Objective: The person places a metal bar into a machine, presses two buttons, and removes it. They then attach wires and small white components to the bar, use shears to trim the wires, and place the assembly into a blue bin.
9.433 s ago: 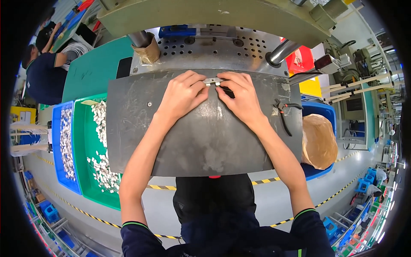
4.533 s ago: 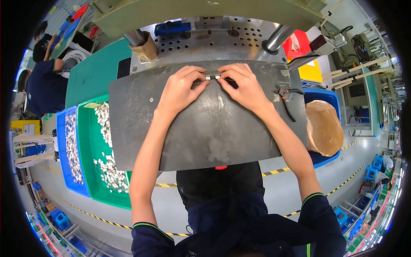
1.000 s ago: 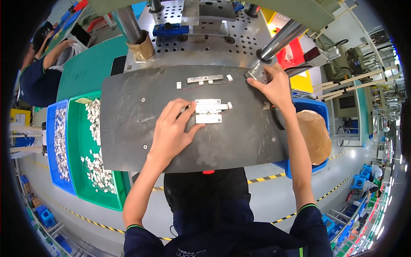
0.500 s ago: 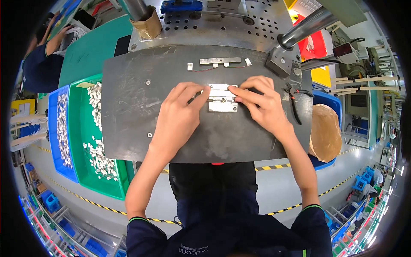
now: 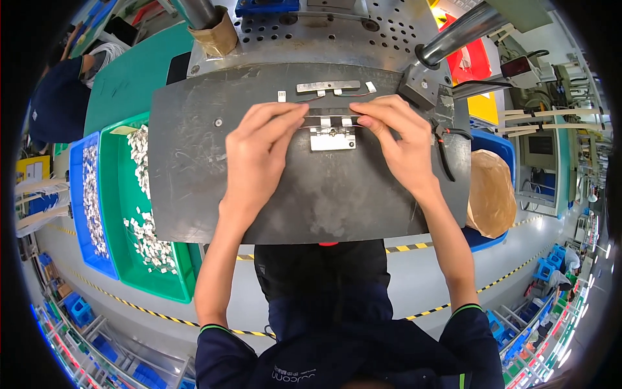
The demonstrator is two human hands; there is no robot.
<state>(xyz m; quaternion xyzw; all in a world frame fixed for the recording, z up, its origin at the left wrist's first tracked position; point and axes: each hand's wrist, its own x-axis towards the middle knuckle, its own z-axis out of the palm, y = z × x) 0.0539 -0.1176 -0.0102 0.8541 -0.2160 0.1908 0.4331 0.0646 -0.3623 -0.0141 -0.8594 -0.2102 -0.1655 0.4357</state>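
Observation:
On the dark work plate (image 5: 194, 188) lies a small flat metal block (image 5: 332, 141). Just behind it runs a thin metal strip (image 5: 330, 120), and both my hands pinch it. My left hand (image 5: 262, 152) holds the strip's left end with its fingertips. My right hand (image 5: 398, 139) holds the right end. Further back on the plate rests a second metal bar (image 5: 328, 86) with two small white pieces beside it.
A green bin (image 5: 139, 214) and a blue bin (image 5: 87, 194) of small white parts stand at my left. Pliers (image 5: 444, 146) lie at the plate's right edge, near a brown paper-lined bin (image 5: 490, 191). A perforated press bed (image 5: 324, 29) rises behind. Another person (image 5: 61, 97) works far left.
My hands have slid back from the metal block to the thin strip behind it. One second ago my right hand was at the press column; it has since come to the plate's middle.

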